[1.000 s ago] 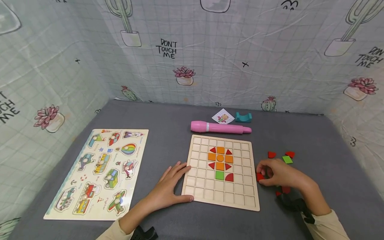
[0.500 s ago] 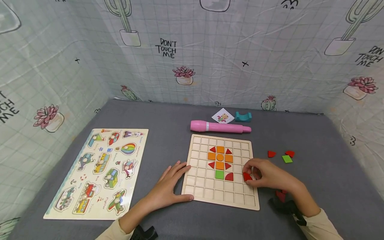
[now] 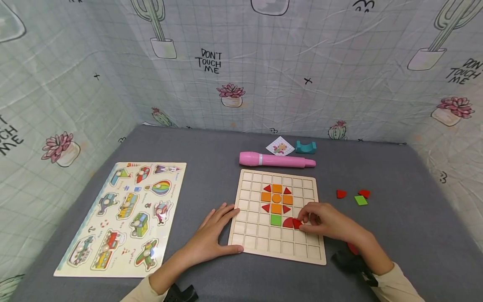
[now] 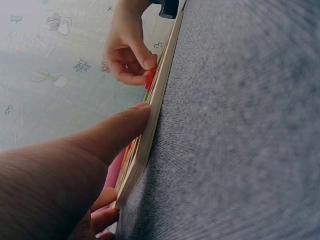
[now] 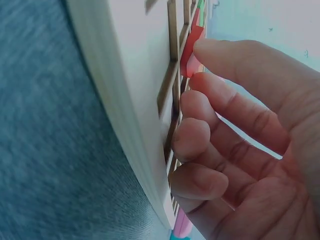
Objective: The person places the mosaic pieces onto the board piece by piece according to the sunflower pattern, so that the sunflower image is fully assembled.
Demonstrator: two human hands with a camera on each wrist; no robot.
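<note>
A wooden grid board (image 3: pixel 260 241) lies on the grey cloth. My left hand (image 3: pixel 211 235) steadies its left edge, thumb and fingers spread and touching the rim. Between the thumb and fingertips of my right hand (image 3: pixel 327 221) is a red quarter-circle tile (image 3: pixel 297 224), right beside another red quarter-circle tile (image 3: pixel 288 222) set in the grid. The right wrist view also shows the pinched red tile (image 5: pixel 192 50) low over the cells. To the left sits a green square tile (image 3: pixel 276 220). Orange squares, an orange circle (image 3: pixel 276 199) and small red triangles fill cells above.
Loose red tiles (image 3: pixel 341 194) and a green tile (image 3: pixel 361 200) lie right of the board; another red tile (image 3: pixel 352 248) shows partly under the right wrist. Behind are a pink pen-like tube (image 3: pixel 277 160), a pattern card (image 3: pixel 280 146) and a teal holder (image 3: pixel 305 147). A vehicle picture puzzle (image 3: pixel 124 226) lies left.
My right hand has carried the red quarter-circle tile leftward from the cloth beside the board to the cell next to the other red quarter-circle. My left hand has stayed in place.
</note>
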